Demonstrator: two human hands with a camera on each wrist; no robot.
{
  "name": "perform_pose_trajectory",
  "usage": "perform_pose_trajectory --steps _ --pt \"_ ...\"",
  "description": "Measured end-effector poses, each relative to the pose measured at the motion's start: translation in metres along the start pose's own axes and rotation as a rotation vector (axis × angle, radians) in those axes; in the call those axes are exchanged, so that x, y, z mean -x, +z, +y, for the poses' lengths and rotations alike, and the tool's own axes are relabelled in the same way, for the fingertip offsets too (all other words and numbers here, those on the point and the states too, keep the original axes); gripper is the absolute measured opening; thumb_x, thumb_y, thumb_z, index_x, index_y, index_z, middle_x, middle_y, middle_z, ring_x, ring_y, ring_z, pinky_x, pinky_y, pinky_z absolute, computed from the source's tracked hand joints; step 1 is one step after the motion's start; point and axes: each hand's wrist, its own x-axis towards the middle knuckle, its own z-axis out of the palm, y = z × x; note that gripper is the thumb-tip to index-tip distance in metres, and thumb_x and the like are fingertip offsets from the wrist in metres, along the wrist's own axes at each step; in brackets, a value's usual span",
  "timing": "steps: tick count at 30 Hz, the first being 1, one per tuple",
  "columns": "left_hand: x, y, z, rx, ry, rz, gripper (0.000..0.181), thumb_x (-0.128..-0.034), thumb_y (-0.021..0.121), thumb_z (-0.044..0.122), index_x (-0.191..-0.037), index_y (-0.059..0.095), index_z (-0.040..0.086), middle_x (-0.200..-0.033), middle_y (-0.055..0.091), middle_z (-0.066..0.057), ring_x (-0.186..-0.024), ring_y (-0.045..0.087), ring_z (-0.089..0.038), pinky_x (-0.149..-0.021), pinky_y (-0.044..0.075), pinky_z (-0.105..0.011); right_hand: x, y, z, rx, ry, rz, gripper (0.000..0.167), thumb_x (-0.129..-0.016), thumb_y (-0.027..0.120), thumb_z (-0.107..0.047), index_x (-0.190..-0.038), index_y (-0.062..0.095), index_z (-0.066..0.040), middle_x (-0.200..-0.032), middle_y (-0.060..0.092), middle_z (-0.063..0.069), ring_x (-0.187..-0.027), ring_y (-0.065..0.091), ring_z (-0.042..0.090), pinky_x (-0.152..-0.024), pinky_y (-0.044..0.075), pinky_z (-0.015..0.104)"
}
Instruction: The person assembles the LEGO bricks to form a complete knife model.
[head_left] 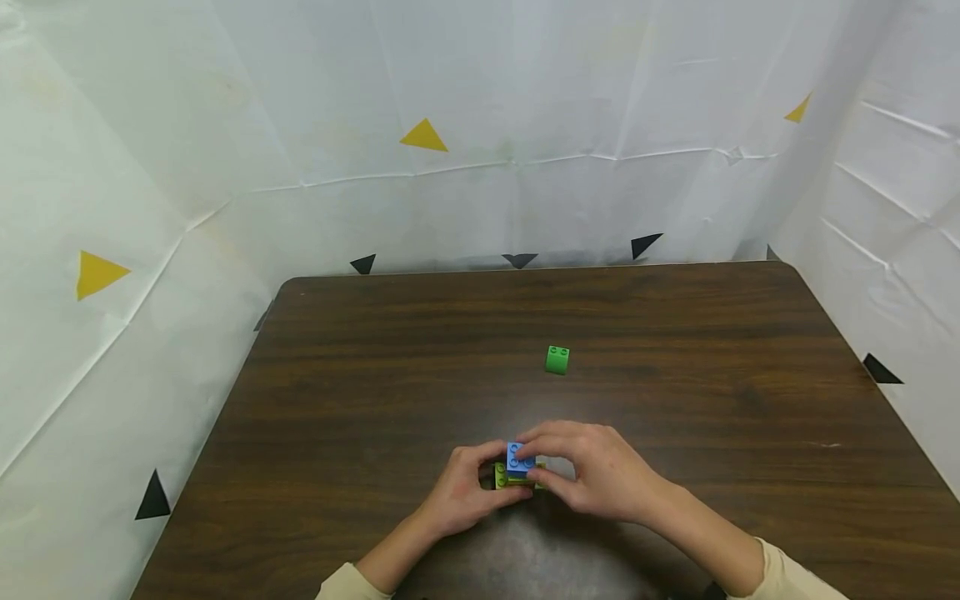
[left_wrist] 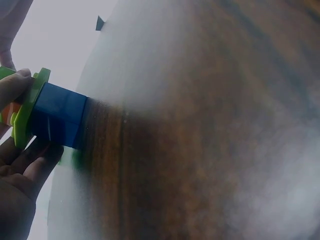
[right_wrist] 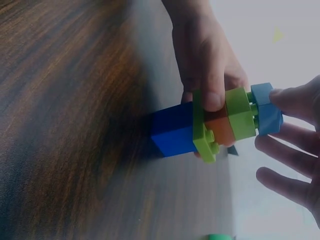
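A stack of blocks stands on the table between the hands. In the right wrist view it has a dark blue block [right_wrist: 172,130] at the bottom, a green plate [right_wrist: 203,142], an orange block [right_wrist: 219,125], a lime block [right_wrist: 240,114] and a light blue block [right_wrist: 266,109] on top, slightly tilted, with studs showing under it. My left hand [head_left: 462,493] grips the stack around the plate and orange block. My right hand [head_left: 600,471] pinches the light blue block between thumb and fingers, its other fingers spread.
A green block [head_left: 557,360] with a curved side lies farther back on the brown table [head_left: 375,350], beyond the hands. White sheeting [head_left: 450,83] with yellow and black triangles rises behind and beside the table.
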Motion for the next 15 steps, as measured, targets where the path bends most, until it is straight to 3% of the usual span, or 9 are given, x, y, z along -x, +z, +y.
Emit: perform_pose_trajectory --steps 7,15 --pt "-0.0003 0.0007 0.0002 -0.003 0.012 0.0 0.028 -0.0867 0.077 0.014 -0.111 0.065 0.008 -0.104 0.07 -0.003 -0.094 0.069 -0.015 -0.077 0.057 -0.033 0.0003 -0.0003 -0.0013 0.013 -0.02 -0.008 0.024 -0.086 0.077 -0.018 -0.109 0.073 -0.018 -0.117 0.067 -0.005 -0.103 0.065 0.01 -0.079 0.055 0.033" --pt "-0.0003 0.0004 0.0008 -0.009 -0.022 0.011 0.029 -0.0845 0.079 0.015 -0.111 0.066 0.012 -0.105 0.07 0.0 -0.095 0.068 -0.014 -0.077 0.057 -0.033 0.0 -0.0012 -0.0035 0.066 -0.078 0.01 0.025 -0.083 0.08 -0.017 -0.107 0.074 -0.017 -0.115 0.067 -0.005 -0.1 0.065 0.009 -0.077 0.055 0.03"
